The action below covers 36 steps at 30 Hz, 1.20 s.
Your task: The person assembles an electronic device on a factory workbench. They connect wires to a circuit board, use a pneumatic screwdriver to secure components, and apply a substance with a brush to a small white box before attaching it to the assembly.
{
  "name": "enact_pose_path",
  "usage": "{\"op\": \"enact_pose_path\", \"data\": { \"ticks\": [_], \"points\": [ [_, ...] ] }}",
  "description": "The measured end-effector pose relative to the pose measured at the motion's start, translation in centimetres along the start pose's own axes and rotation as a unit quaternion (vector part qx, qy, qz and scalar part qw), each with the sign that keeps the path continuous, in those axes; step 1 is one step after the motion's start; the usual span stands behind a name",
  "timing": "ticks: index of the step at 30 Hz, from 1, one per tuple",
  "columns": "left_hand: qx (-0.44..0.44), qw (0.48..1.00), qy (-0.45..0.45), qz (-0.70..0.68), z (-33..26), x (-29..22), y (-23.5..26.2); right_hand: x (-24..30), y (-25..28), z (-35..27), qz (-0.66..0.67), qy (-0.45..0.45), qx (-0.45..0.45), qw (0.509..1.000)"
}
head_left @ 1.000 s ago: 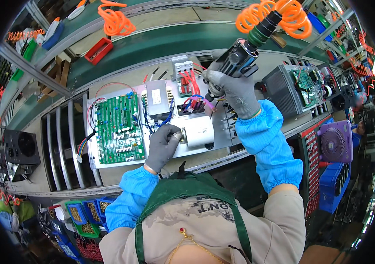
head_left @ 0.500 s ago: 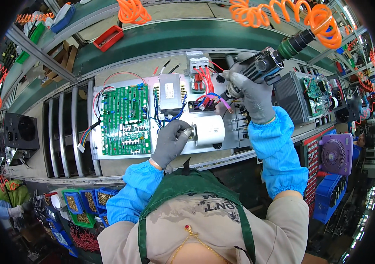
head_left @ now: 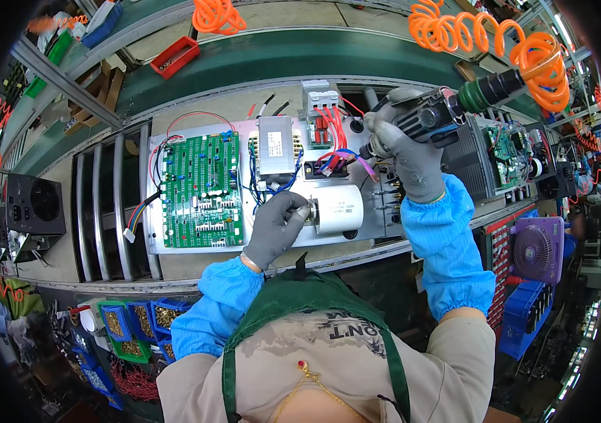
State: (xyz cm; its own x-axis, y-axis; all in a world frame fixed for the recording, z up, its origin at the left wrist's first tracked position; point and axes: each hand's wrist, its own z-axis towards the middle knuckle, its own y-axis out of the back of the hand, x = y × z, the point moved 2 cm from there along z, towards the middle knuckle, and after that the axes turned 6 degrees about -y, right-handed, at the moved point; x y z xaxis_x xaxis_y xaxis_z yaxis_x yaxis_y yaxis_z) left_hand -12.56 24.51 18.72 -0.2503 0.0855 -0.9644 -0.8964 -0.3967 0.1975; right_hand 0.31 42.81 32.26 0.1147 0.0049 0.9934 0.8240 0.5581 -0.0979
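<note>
Both forearms, in blue sleeve covers, are rising from the lower edge toward the white cylindrical capacitor point(head_left: 338, 209), and both hands are wearing grey gloves. The left hand point(head_left: 277, 229) is lying just left of the capacitor, knuckles up, its fingers point(head_left: 296, 205) curling against the capacitor's left end. The left forearm is slanting up and to the right from the elbow. The right hand point(head_left: 406, 156) is sitting above and to the right of the capacitor, fingers wrapping tightly round a tool body, wrist bending forward. The right forearm is running nearly upright, just right of the capacitor.
</note>
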Motion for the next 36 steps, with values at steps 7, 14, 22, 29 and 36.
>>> {"op": "enact_pose_path", "data": {
  "ticks": [7, 14, 22, 29, 36],
  "points": [
    [0.008, 1.0, -0.014, 0.012, -0.2, -0.2, 0.0, -0.8, -0.1, 0.4, -0.021, 0.027, 0.114, 0.993],
    [0.004, 1.0, -0.016, 0.01, -0.1, -0.2, 0.1, -0.2, -0.9, 0.3, -0.023, -0.005, 0.125, 0.992],
    [0.004, 1.0, -0.005, 0.013, -0.2, 0.0, 0.0, -0.5, -0.5, 0.9, -0.123, 0.057, 0.11, 0.985],
    [0.005, 1.0, 0.003, 0.001, -0.1, 0.0, -0.1, -0.1, -0.7, 0.1, -0.065, 0.03, 0.099, 0.992],
    [-0.006, 1.0, 0.008, -0.01, 0.0, -0.7, 0.2, 0.0, -0.9, 0.2, -0.099, 0.013, 0.11, 0.989]
  ]
}}
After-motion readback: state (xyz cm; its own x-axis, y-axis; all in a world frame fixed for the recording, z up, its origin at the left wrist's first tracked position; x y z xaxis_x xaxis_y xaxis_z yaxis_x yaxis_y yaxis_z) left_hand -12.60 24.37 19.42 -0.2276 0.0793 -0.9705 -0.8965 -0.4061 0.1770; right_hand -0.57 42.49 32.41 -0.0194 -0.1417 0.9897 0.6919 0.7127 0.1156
